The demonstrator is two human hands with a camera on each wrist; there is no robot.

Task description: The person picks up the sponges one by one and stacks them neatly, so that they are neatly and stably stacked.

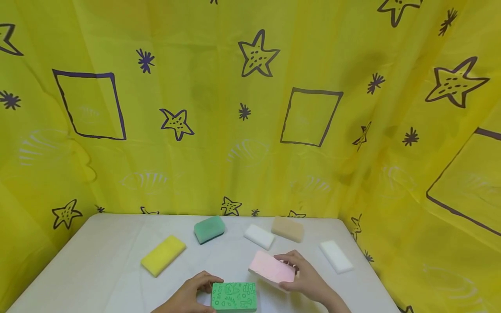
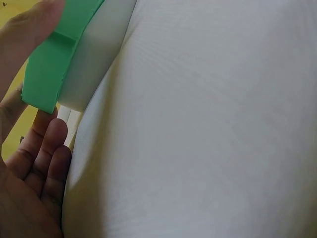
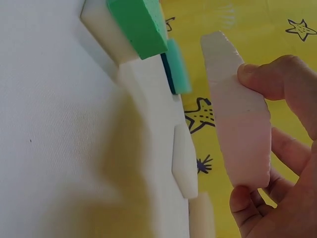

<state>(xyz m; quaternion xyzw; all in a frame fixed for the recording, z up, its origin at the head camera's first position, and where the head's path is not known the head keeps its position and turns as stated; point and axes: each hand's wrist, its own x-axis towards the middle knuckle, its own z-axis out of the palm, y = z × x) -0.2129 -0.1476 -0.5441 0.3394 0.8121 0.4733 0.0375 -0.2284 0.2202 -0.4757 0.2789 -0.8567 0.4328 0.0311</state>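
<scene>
My left hand (image 1: pixel 192 294) grips a green sponge (image 1: pixel 234 296) by its left end, thumb on the near side and fingers on the far side. Dark printed drawings cover the sponge's top. Beneath it, in the right wrist view, a white block (image 3: pixel 99 29) lies on the table. To the right, my right hand (image 1: pixel 305 278) pinches a pale pink sponge (image 1: pixel 272 266) between thumb and fingers. The pink sponge is held up above the table, tilted, with its shadow on the white surface in the right wrist view.
Around the white table (image 1: pixel 105 261) lie a yellow sponge (image 1: pixel 163 255), a green sponge with a dark underside (image 1: pixel 209 229), a white sponge (image 1: pixel 259 236), a tan sponge (image 1: pixel 287 228) and another white sponge (image 1: pixel 336 256). A yellow patterned curtain (image 1: pixel 211 165) hangs behind and at both sides.
</scene>
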